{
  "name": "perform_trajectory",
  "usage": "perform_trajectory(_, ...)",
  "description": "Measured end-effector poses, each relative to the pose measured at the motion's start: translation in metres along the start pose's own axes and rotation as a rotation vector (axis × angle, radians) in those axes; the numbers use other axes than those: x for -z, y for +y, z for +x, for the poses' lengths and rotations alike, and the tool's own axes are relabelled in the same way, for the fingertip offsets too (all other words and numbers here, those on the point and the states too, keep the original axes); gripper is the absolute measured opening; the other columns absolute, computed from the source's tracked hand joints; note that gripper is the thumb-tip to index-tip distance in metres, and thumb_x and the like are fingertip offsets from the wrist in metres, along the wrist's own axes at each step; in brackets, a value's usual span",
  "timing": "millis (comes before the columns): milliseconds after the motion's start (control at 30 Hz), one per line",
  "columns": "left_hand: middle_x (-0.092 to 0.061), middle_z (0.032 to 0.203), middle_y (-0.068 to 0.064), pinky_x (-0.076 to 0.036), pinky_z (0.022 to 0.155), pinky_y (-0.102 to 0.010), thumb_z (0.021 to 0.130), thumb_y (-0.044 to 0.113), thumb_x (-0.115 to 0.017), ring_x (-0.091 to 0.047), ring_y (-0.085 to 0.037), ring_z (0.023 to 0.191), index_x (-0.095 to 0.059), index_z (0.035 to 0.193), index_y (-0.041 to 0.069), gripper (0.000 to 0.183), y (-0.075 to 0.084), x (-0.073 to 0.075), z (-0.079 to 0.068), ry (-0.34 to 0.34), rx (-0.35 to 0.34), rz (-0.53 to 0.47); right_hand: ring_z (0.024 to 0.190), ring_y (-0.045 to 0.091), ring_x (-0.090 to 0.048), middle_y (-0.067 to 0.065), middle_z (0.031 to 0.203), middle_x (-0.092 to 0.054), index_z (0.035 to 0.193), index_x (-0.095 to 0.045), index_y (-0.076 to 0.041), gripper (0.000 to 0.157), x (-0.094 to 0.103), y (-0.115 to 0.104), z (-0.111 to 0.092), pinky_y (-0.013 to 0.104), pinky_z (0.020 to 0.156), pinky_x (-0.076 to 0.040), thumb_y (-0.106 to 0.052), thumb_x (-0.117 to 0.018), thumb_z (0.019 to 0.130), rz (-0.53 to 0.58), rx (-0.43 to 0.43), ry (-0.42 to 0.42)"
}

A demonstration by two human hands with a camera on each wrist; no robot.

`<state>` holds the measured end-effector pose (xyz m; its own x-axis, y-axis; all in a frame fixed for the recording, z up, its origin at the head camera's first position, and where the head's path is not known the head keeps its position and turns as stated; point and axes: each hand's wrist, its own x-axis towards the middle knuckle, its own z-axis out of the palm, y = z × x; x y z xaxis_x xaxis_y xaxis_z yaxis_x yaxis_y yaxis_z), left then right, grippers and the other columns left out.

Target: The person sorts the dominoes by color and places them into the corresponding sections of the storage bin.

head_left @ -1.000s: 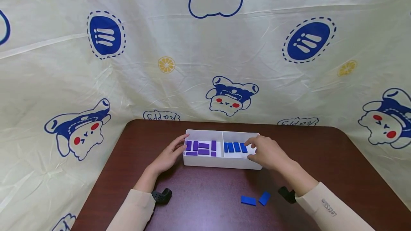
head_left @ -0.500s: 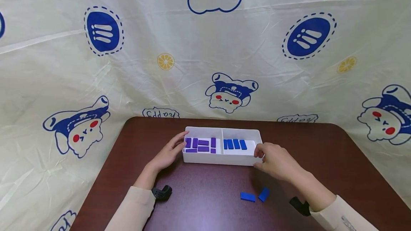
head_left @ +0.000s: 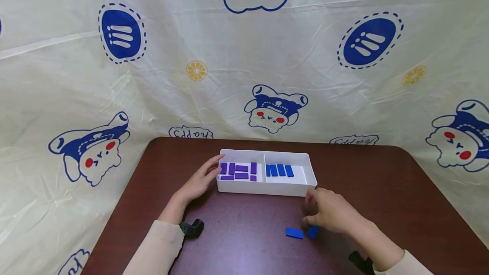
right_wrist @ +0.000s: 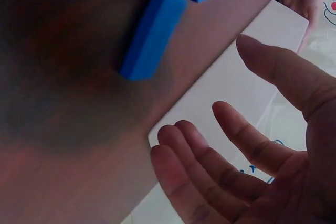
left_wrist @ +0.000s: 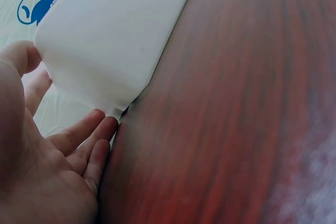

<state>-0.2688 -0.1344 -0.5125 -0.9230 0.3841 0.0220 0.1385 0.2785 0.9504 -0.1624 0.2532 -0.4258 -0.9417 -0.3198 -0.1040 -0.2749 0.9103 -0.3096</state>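
Observation:
A white two-compartment box (head_left: 263,188) stands on the table. Purple blocks (head_left: 241,176) lie flat in its left compartment. Blue blocks (head_left: 281,170) form a row in the right one. My left hand (head_left: 196,185) rests at the box's left end, fingers extended; in the left wrist view its thumb touches the upper edge. Just in front of the box's right corner, my right hand (head_left: 336,212) hovers with nothing in it, thumb and fingers apart. Below it are two loose blue blocks, one tilted (head_left: 313,232) and partly covered by the hand, the other (head_left: 294,233) left of it.
The dark wooden table (head_left: 237,245) has rounded far corners. Behind it hangs a pale printed sheet (head_left: 321,109), close to the back edge. Black wrist mounts (head_left: 192,228) sit below both hands.
My right hand has moved from inside the right compartment, back over the box's front wall, and down toward the loose blue blocks. The left hand has stayed at the box's left end.

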Motion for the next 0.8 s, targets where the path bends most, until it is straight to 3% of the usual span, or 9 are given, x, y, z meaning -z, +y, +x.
perform_trajectory(333,-0.043,0.158,-0.019,-0.036,0.12,-0.058,0.111,0.028,-0.049,-0.047,-0.038,0.144,-0.037,0.16,0.026,0.051,0.002,0.0,0.0,0.0,-0.009,-0.001,0.077,0.014,-0.051,-0.003,0.09,-0.056,0.094,-0.062,-0.021,0.052,-0.016,-0.002,-0.01,0.035,0.067,-0.044,-0.042,-0.097,0.063,-0.004,-0.065,-0.071)
perform_trajectory(633,-0.042,0.159,-0.017,-0.035,0.121,-0.058,0.111,0.032,-0.049,-0.046,-0.036,0.144,-0.037,0.16,0.031,0.051,-0.001,0.001,-0.001,-0.011,-0.006,-0.005,0.075,0.016,-0.048,-0.002,0.088,-0.05,0.089,-0.062,-0.023,0.054,-0.027,-0.003,-0.016,0.034,0.062,-0.041,-0.042,-0.1,0.055,-0.035,-0.111,-0.067)
perform_trajectory(800,-0.041,0.16,-0.017,-0.035,0.121,-0.058,0.111,0.033,-0.049,-0.046,-0.035,0.144,-0.037,0.16,0.032,0.05,0.0,0.0,-0.001,-0.008,-0.005,-0.015,0.075,0.015,-0.049,-0.002,0.087,-0.052,0.09,-0.062,-0.022,0.052,-0.03,-0.001,-0.017,0.034,0.062,-0.041,-0.037,-0.1,0.057,-0.02,-0.117,-0.051)
